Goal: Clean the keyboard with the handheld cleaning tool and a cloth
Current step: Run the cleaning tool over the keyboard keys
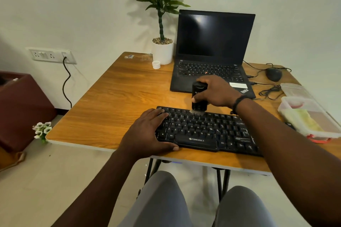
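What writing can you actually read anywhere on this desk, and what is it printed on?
"ZEBRONICS": front edge of the black keyboard.
"ThinkPad": corner of the laptop palm rest, tilted.
Keyboard keycaps: single letters such as Q, W, E, A, S readable.
Laptop key legends and its white sticker: too small to read.

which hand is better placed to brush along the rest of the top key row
Right. The right hand already grips the cleaning tool, bristles on the keyboard top row; the left hand lies flat, steadying its left end.
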